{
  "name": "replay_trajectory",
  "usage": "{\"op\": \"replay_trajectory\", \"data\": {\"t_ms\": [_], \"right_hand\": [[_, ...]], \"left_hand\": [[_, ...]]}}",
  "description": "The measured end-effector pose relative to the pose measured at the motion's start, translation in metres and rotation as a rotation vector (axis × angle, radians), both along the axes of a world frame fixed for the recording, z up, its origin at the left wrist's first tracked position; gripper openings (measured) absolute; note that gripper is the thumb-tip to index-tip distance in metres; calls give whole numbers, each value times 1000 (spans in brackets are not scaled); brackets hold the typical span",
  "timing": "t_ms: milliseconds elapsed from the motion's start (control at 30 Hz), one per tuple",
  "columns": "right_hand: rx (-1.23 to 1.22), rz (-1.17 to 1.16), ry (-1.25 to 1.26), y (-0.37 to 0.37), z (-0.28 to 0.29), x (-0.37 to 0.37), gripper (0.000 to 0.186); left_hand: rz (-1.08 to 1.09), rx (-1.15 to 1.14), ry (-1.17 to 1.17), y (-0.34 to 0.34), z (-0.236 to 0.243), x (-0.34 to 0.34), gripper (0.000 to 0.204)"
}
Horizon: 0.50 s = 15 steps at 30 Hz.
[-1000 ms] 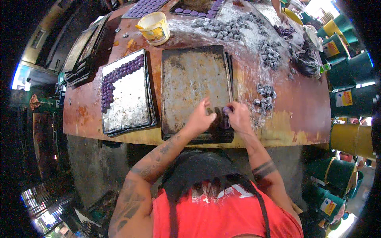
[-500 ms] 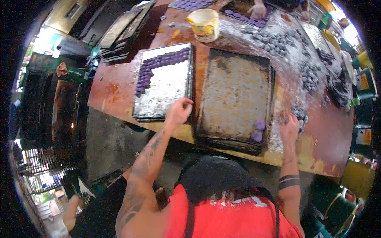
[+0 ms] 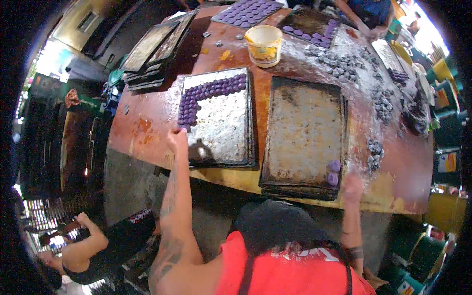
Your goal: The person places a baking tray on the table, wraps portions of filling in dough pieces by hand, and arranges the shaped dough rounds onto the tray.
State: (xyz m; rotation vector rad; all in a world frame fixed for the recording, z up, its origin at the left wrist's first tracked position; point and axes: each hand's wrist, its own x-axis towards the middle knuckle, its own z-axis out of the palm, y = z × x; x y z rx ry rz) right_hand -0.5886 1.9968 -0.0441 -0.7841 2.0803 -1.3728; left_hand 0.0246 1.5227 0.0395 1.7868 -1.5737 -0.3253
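Observation:
My left hand [image 3: 178,140] is pinched at the lower end of a column of dark purple dough balls [image 3: 209,90], with a small purple ball seemingly at its fingertips. The balls line the far and left sides of a pale metal tray [image 3: 221,132]. My right hand [image 3: 352,187], smeared by motion, is at the table's near edge; its fingers cannot be made out. Just left of it, two lighter purple dough pieces [image 3: 334,172] sit at the near right corner of a worn, brownish tray [image 3: 302,128]. Beyond it lies a small cluster of floured dough lumps [image 3: 374,155].
A yellow-and-white bucket [image 3: 264,46] stands behind the trays. Stacked trays [image 3: 157,49] lie far left. More floured lumps [image 3: 339,66] spread over the right side. Across the table, a co-worker's arms [image 3: 361,22] are near a tray of purple rounds [image 3: 314,38]. Another person [image 3: 93,246] is at lower left.
My left hand has moved from the pale tray's right edge to the lower end of the ball column. My right hand has come nearer, away from the floured lumps. The co-worker's hand has left the far tray.

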Motion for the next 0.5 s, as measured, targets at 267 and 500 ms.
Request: {"op": "replay_trajectory", "data": {"t_ms": [267, 500], "right_hand": [[-238, 545, 246, -212, 246, 191, 25], [-324, 434, 601, -207, 245, 189, 31]], "left_hand": [[-506, 783, 930, 154, 83, -243, 40], [-736, 801, 944, 178, 128, -282, 41]]}}
